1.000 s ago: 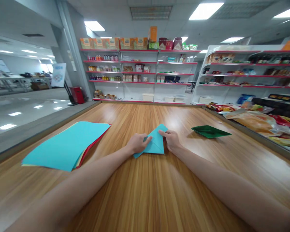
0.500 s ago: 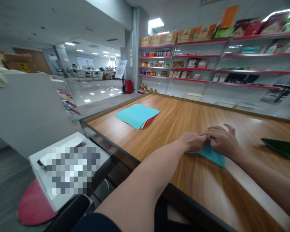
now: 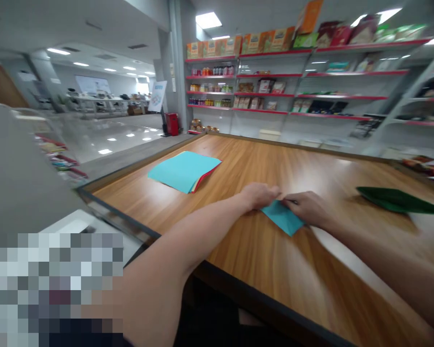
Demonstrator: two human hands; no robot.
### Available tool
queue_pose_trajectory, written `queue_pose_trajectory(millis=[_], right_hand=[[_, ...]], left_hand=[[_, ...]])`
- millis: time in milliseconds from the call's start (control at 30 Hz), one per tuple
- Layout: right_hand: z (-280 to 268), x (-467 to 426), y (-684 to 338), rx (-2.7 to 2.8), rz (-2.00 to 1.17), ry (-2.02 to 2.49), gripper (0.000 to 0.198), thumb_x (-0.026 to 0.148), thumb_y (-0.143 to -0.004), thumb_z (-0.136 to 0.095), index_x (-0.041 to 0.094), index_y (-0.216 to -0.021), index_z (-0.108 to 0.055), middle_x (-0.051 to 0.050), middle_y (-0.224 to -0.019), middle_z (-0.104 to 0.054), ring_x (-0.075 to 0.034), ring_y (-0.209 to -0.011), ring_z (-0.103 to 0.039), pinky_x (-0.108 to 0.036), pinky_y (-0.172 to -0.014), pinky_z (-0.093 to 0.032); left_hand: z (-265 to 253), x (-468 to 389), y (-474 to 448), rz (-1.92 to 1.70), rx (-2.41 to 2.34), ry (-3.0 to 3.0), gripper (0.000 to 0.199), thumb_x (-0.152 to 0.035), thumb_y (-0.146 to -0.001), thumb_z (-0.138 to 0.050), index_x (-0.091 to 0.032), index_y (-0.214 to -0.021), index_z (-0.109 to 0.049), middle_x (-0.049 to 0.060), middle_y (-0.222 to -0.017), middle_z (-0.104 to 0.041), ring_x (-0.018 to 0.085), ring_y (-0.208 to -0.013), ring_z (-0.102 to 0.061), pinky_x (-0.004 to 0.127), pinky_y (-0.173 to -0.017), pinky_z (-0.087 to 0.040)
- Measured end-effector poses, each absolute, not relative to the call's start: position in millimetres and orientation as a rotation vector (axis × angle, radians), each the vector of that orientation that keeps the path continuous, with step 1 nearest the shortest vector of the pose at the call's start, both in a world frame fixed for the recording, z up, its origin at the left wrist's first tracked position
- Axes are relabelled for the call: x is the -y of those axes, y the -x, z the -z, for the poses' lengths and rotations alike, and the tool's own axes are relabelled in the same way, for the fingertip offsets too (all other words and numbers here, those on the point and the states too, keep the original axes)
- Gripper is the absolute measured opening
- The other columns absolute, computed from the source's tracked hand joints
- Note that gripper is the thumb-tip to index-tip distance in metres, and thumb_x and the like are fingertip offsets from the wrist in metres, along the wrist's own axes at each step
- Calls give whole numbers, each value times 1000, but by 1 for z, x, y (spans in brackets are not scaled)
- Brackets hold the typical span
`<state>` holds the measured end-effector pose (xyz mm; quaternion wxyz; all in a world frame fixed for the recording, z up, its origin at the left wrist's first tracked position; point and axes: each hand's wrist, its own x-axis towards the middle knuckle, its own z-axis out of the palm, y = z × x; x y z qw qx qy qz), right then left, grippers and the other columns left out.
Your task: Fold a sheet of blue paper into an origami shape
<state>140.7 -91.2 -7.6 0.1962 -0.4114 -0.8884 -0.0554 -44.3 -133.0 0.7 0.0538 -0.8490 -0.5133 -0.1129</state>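
A folded piece of light blue paper (image 3: 284,220) lies on the wooden table, pointing toward me. My left hand (image 3: 261,194) is closed on its far left edge, with the fingertips partly hidden. On the far right edge, my right hand (image 3: 305,206) pinches the same paper between thumb and curled fingers. Both hands are close together and low over the tabletop. Further left rests a stack of coloured paper sheets (image 3: 184,169), light blue on top with red and cream edges showing beneath.
A dark green folded paper piece (image 3: 398,200) lies on the right of the wooden table (image 3: 238,241). Stocked shelves (image 3: 264,91) stand behind the table. At the lower left is a white side table (image 3: 125,236), its contents blurred out.
My view has turned right, so everything sits further left. My right hand's fingers, raised and spread over the paper before, are now curled in at its far edge.
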Motion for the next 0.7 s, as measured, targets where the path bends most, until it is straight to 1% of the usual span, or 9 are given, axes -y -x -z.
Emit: queue_pose_trajectory(millis=[67, 133, 300, 367, 500, 567, 600, 667, 700], right_hand=[[5, 73, -139, 2480, 60, 1219, 27, 39, -82, -51, 26, -75, -74, -5, -78, -73, -19, -65, -60, -27, -57, -33], [5, 50, -141, 2439, 73, 1254, 29, 37, -84, -49, 24, -75, -73, -6, -81, -72, -18, -68, -60, -27, -60, -33], [14, -3, -167, 2407, 4, 1169, 35, 39, -83, -54, 18, -58, -66, -4, -65, -67, -14, -62, -54, -26, -66, -31], [20, -18, -182, 2370, -51, 1142, 40, 40, -83, -53, 17, -53, -61, -2, -59, -62, -12, -57, -50, -26, -62, -29], [27, -40, -206, 2286, -185, 1113, 47, 46, -82, -52, 16, -46, -51, 2, -46, -44, -10, -47, -37, -25, -51, -22], [29, -48, -214, 2210, -223, 1119, 48, 47, -84, -50, 16, -47, -48, 3, -46, -38, -9, -47, -35, -24, -49, -21], [30, -51, -216, 2161, -231, 1134, 49, 46, -86, -48, 16, -48, -47, 3, -47, -36, -9, -48, -35, -24, -49, -20], [31, -56, -219, 2076, -240, 1163, 49, 46, -87, -46, 17, -48, -44, 3, -49, -34, -9, -48, -33, -25, -48, -19], [31, -57, -219, 2052, -253, 1164, 48, 46, -87, -47, 17, -49, -43, 3, -49, -34, -9, -48, -33, -25, -48, -20]], left_hand=[[4, 103, 39, 396, 1578, 2552, 37, -33, -96, -35, -13, -106, -65, 20, -89, -68, 31, -86, -66, 40, -70, -47], [8, 71, 34, 456, 1572, 2538, 39, -30, -96, -35, -12, -99, -69, 21, -85, -69, 32, -86, -66, 40, -70, -46], [19, 10, 37, 588, 1541, 2540, 38, -35, -92, -42, -15, -80, -72, 15, -72, -68, 28, -77, -66, 33, -65, -43], [23, -7, 42, 640, 1549, 2548, 40, -37, -90, -42, -16, -71, -70, 13, -65, -65, 26, -72, -64, 30, -62, -41], [25, -29, 49, 774, 1556, 2606, 47, -41, -90, -39, -17, -57, -61, 7, -56, -58, 20, -64, -59, 26, -57, -36], [22, -36, 52, 848, 1546, 2673, 49, -43, -91, -37, -16, -55, -57, 4, -53, -53, 16, -57, -56, 24, -54, -35], [20, -39, 54, 862, 1522, 2742, 48, -44, -90, -40, -16, -55, -56, 2, -53, -52, 14, -55, -54, 22, -53, -35], [17, -45, 59, 918, 1503, 2887, 43, -47, -87, -44, -15, -61, -58, -1, -55, -51, 11, -51, -51, 20, -49, -35], [16, -49, 61, 1135, 1631, 3005, 39, -47, -86, -45, -15, -68, -59, -2, -56, -51, 11, -48, -48, 20, -46, -34]])
